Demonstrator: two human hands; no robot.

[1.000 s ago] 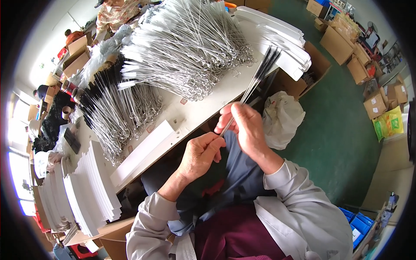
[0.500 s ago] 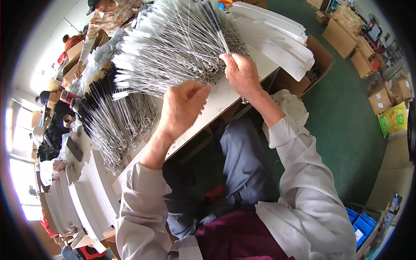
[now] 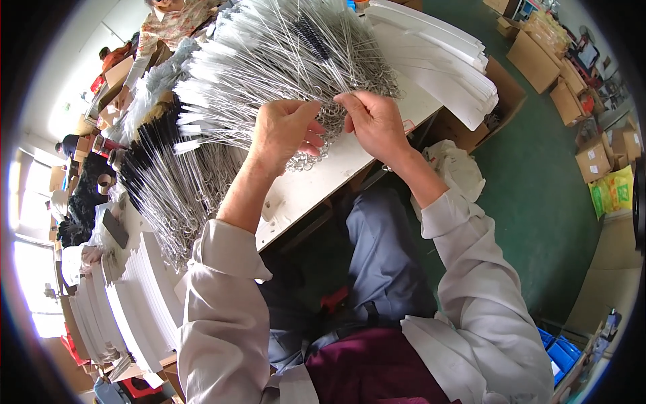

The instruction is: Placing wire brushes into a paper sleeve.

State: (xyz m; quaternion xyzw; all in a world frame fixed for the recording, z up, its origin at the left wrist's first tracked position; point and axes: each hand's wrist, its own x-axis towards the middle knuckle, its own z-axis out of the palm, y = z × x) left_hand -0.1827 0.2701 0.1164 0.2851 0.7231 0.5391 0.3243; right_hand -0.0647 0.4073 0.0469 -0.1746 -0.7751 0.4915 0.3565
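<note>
My right hand (image 3: 378,126) pinches the wire stems of a small bunch of bottle brushes; their dark bristle heads (image 3: 309,39) point up and away over the pile. Close to its left, my left hand (image 3: 284,135) has thumb and forefinger pressed together, the other fingers curled; what they hold, if anything, I cannot make out. Beyond both hands lies a big heap of white-bristled wire brushes (image 3: 229,74), with looped wire ends toward me. Left of my left hand is a second heap, of black-bristled brushes (image 3: 161,168). Both heaps rest on a white table (image 3: 296,196).
White folded cartons (image 3: 437,60) lie at the table's far right, beside an open cardboard box (image 3: 505,101). More white cartons (image 3: 138,296) stand at the left. A co-worker in a patterned top (image 3: 168,28) is across the table. Boxes (image 3: 535,57) line the right side.
My left hand has moved up and right, closer to my right hand. The dark brush heads have tilted left and lowered toward the pile. My right hand has shifted slightly.
</note>
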